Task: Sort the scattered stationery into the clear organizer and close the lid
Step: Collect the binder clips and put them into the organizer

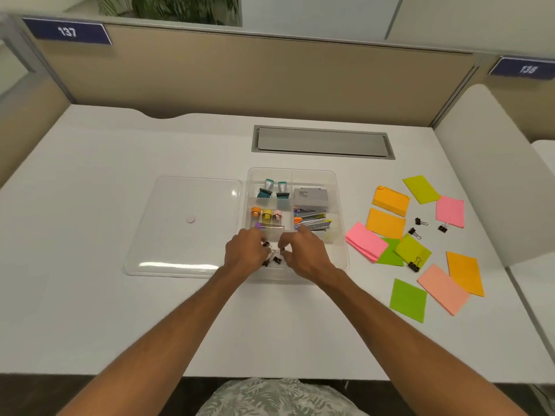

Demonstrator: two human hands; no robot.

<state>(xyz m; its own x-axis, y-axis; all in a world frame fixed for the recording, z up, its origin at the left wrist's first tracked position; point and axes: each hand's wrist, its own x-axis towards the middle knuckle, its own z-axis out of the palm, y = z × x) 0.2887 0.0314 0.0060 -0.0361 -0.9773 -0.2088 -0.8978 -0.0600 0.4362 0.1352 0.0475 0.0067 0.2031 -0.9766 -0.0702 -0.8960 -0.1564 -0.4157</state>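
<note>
The clear organizer sits mid-table, its lid lying flat to its left. Inside are two teal stamps, small coloured caps, a grey box and staple strips. Both hands hover over the front compartment, where several black binder clips lie. My left hand has its fingers curled on a clip at the compartment's left. My right hand is pinched close above the clips; whether it holds one I cannot tell.
Sticky-note pads in orange, pink, green and yellow-green are scattered right of the organizer, with several black binder clips among them. A grey cable hatch lies behind. Beige partitions enclose the desk.
</note>
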